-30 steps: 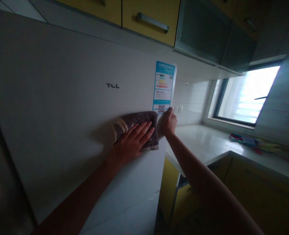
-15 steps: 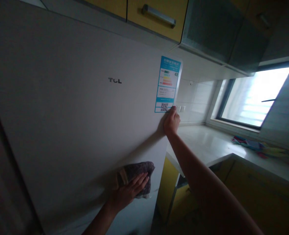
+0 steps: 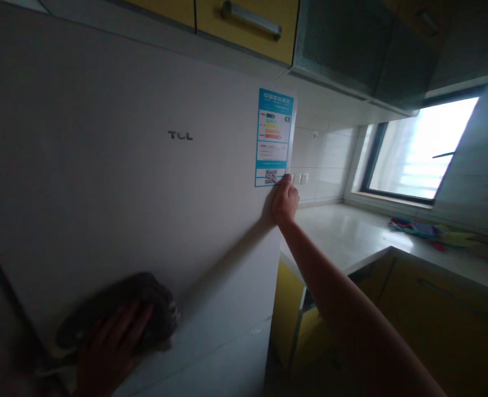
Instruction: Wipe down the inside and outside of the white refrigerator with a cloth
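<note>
A large pale fridge door [image 3: 144, 198] with a TCL logo fills the left and middle of the view. Low on it, my left hand [image 3: 113, 342] presses a dark cloth [image 3: 156, 309] against the surface, its fingers spread on top and blurred by motion. My right hand [image 3: 285, 202] wraps round the door's right edge, just under a blue and white energy label [image 3: 274, 138]; its far fingers are hidden behind the edge.
Yellow cabinets [image 3: 252, 47] with a bar handle hang above the fridge. To the right, a white countertop [image 3: 334, 231] runs below a bright window [image 3: 425, 149], with colourful cloth-like items [image 3: 434, 231] lying on it. Yellow lower cabinets [image 3: 434, 309] stand beneath.
My left hand and the cloth have moved left across the door, near its left side. My right hand keeps its place at the edge. The view has shifted slightly.
</note>
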{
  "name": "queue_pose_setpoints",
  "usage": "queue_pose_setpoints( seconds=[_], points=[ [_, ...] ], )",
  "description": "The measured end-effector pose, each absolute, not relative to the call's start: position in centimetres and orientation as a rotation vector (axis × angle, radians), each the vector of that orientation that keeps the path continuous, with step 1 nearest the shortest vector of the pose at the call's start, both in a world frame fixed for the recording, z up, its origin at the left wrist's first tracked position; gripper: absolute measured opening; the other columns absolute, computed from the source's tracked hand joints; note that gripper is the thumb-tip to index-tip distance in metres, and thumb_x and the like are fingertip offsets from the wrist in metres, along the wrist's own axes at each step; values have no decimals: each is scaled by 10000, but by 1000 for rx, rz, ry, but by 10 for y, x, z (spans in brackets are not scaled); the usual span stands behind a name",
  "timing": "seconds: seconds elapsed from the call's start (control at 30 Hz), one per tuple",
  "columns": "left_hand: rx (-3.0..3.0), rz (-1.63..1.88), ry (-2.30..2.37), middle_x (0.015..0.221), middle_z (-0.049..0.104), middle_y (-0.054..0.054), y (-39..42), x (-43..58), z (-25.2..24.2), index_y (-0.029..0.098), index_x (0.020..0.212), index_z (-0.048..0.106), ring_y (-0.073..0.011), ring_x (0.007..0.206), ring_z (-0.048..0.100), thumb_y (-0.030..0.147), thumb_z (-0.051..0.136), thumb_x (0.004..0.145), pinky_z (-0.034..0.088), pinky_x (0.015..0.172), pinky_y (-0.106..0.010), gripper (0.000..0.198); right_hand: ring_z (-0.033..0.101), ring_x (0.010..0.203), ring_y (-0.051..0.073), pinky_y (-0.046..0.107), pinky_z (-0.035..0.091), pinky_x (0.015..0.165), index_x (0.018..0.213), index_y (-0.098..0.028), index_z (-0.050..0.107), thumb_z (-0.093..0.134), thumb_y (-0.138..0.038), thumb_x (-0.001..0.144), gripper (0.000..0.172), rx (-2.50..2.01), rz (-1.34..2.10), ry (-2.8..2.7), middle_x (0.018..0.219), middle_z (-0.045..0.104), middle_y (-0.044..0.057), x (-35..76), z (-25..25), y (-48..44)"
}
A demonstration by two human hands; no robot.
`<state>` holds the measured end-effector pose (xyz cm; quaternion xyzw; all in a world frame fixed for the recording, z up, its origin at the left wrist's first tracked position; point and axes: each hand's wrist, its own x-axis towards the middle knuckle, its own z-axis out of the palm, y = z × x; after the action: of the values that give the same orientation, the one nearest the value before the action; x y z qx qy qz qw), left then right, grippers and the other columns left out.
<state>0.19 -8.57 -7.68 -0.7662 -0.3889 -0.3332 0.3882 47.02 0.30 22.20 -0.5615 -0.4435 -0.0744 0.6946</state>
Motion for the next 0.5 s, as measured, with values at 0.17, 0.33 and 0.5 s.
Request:
queue_pose_setpoints(
  seconds=[0.17,0.33,0.5],
  points=[
    [-1302,-1626,-1115,1817,404,-124,-81,41,102,320,1725,395,-563,1596,406,548,842,838,307,1183,-904,1019,709,1026,337,498,498,916,889,-270,658,78,-764,1090,788,-1239,-169,-989,1001,757,172,471,221,5],
    [-1284,-1570,-1106,1821,393,-128,-75,109,182,276,1715,383,-492,1634,386,622,685,1009,338,1186,-879,843,708,1067,367,540,491,946,904,-261,668,76,-729,1091,777,-1263,-150,-998,1049,756,204,470,223,3],
    [-1570,-1359,-955,1786,446,-160,-73,172,183,262,1732,410,-415,1636,448,565,663,1028,324,1312,-719,808,702,1105,382,562,482,977,931,-257,679,71,-729,1074,783,-1283,-118,-992,1083,749,211,468,225,-2]
  ],
)
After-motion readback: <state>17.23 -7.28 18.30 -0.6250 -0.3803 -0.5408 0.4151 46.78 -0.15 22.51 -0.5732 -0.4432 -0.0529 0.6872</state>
